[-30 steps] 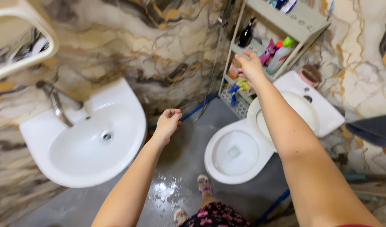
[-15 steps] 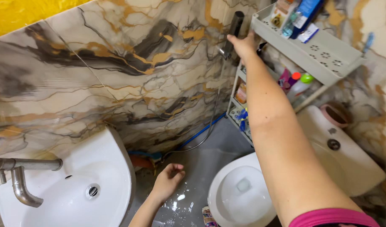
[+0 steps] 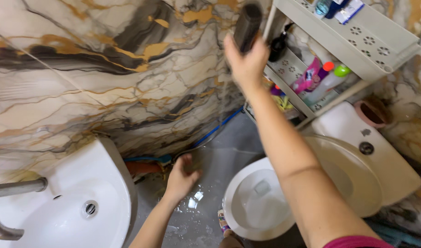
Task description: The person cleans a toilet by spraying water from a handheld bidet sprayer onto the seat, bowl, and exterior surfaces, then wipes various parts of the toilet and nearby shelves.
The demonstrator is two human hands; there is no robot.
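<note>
— Where are the hands?

— The right hand (image 3: pixel 247 62) is raised far up against the marble wall (image 3: pixel 105 78), arm stretched out, fingers wrapped around a dark handheld sprayer (image 3: pixel 247 23). The sprayer sits at the top, just left of the shelf rack (image 3: pixel 357 41). The left hand (image 3: pixel 182 177) hangs low over the wet grey floor (image 3: pixel 228 142), fingers loosely open, gripping nothing.

— What is on the rack?

— The top tier carries a few small packs at its far end. The tier below holds a dark pump bottle (image 3: pixel 278 46), a pink bottle (image 3: pixel 306 76) and a white bottle with a green cap (image 3: pixel 327 82). Lower items are blurred.

— And around them?

— A white toilet (image 3: pixel 258 204) stands open at right, its lid (image 3: pixel 352 183) leaning on the cistern (image 3: pixel 357 133). The right forearm crosses in front of it. A white washbasin (image 3: pixel 68 211) with a metal tap (image 3: pixel 13 190) is at near left. A blue pipe (image 3: pixel 217 128) runs along the wall's foot.
</note>
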